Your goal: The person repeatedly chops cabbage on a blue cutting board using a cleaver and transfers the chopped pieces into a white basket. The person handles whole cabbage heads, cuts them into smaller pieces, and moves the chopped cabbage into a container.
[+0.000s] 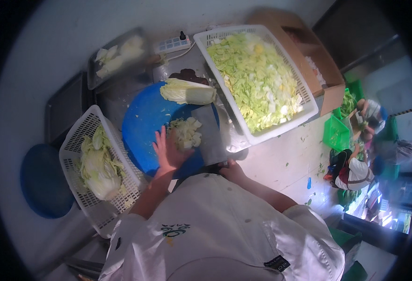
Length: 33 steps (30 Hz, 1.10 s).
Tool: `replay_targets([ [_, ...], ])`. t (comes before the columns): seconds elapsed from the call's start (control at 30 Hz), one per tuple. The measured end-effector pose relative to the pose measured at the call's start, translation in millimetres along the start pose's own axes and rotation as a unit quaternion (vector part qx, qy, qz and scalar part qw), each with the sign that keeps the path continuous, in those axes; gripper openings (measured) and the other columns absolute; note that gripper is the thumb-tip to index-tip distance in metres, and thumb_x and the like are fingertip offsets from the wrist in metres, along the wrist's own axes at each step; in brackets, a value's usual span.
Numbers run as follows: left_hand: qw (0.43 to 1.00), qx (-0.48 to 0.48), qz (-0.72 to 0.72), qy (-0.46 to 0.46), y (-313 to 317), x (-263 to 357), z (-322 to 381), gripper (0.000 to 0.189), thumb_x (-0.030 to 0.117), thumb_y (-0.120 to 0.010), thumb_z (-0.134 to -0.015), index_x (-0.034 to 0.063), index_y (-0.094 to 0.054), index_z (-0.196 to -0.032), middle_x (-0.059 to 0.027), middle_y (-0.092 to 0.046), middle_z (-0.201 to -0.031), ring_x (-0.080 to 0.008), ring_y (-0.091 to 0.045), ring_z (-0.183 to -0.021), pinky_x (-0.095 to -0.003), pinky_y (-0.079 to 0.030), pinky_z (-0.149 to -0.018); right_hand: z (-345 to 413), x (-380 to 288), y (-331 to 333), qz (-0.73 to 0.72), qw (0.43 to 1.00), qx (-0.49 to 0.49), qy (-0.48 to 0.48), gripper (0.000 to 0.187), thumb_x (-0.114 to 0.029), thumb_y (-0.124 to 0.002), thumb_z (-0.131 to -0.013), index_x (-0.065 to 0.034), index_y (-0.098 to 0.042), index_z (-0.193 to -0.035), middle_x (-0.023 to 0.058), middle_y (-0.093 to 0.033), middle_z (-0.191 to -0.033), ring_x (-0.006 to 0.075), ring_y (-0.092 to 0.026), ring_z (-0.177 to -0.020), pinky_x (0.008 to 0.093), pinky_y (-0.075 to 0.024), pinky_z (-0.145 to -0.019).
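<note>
My right hand (233, 170) grips the handle of a broad cleaver (211, 135), whose blade lies over the right side of a round blue cutting board (142, 116). Against the blade's left side sits a small heap of chopped napa cabbage (189, 132). My left hand (169, 149) is spread over the board, its fingers pointing away from me and its thumb side against the heap. At the board's far edge rests a long piece of napa cabbage (188, 92), lying on its side.
A white basket (311, 105) of cut cabbage stands right of the board, beside a cardboard box (327, 86). On the left, another white basket (67, 154) holds a whole napa cabbage (102, 172). A power strip (173, 44) lies behind. Several people work near green crates (335, 131) at far right.
</note>
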State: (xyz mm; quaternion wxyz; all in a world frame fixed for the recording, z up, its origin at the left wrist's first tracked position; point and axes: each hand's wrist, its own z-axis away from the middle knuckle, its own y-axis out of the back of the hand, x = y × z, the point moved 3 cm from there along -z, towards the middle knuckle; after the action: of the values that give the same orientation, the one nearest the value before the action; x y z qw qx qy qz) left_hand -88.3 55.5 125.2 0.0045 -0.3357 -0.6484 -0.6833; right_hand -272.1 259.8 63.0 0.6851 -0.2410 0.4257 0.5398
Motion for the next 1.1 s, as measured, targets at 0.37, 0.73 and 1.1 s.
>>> replay_targets([
  [0.37,0.982,0.047,0.013,-0.184,-31.9,5.1,-30.4,0.081,0.048,-0.08,-0.07,0.0121,-0.056,-0.139,-0.0207,-0.042,-0.152,-0.049,-0.041,-0.135,-0.0637,-0.032,-0.11,-12.3,-38.0,-29.8,0.154,0.985,-0.083,0.003,0.043,-0.015,-0.065,-0.078,-0.0019,-0.062,-0.119,0.0179,-0.07,-0.105,0.0311,-0.068,-0.099,0.0406,-0.0535,-0.087],
  [0.73,0.961,0.223,0.061,-0.149,-10.9,-14.2,-28.8,0.055,0.015,-0.081,-0.072,0.004,-0.065,-0.123,-0.0239,-0.056,-0.137,-0.0449,-0.053,-0.124,-0.0529,-0.04,-0.108,-36.7,-51.6,-68.7,0.176,0.946,-0.189,0.198,0.041,-0.019,-0.064,-0.073,0.0015,-0.063,-0.109,0.0228,-0.069,-0.093,0.0378,-0.068,-0.09,0.047,-0.0529,-0.079],
  [1.1,0.886,0.196,0.152,-0.391,36.6,201.3,-154.6,0.06,0.022,-0.074,-0.077,0.0063,-0.06,-0.133,-0.0171,-0.045,-0.152,-0.0411,-0.041,-0.137,-0.0525,-0.029,-0.115,10.7,-175.1,73.8,0.093,0.972,0.086,0.2,0.023,-0.01,-0.059,-0.078,-0.0049,-0.056,-0.1,0.0158,-0.065,-0.087,0.0296,-0.066,-0.088,0.0437,-0.0509,-0.076],
])
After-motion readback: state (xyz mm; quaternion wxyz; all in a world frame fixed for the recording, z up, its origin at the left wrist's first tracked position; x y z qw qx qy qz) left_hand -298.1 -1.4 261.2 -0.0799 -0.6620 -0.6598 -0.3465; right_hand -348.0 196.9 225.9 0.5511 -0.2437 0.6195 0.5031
